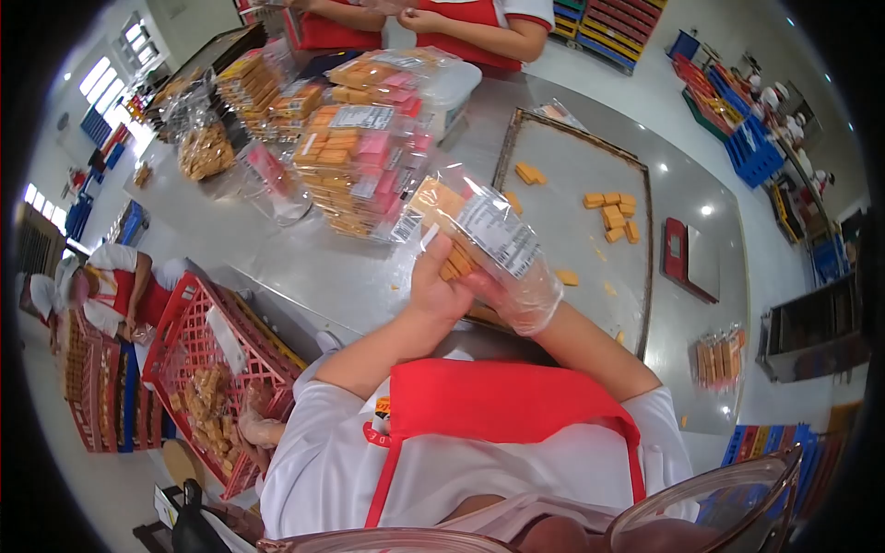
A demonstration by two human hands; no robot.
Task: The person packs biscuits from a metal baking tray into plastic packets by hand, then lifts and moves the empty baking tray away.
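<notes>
A clear plastic bag of orange-brown biscuit sticks (441, 205) with a white printed label is held up in front of me, tilted. My left hand (439, 284) is closed on its lower left side, thumb on the front. My right hand (527, 300), in a clear plastic glove, grips the bag's lower right side; some of its fingers are hidden. Beyond the bag lies a dark-rimmed metal tray (572, 143) with loose biscuit pieces (613, 217) and crumbs. Left of the bag rises a stack of filled, labelled bags (346, 170).
A red-and-grey device (690, 260) sits right of the tray, near a packed bag (719, 358). At left stands a red crate (198, 346) of biscuits, with another person's gloved hand (261, 429) in it. Across the steel table (277, 276) are co-workers in red aprons.
</notes>
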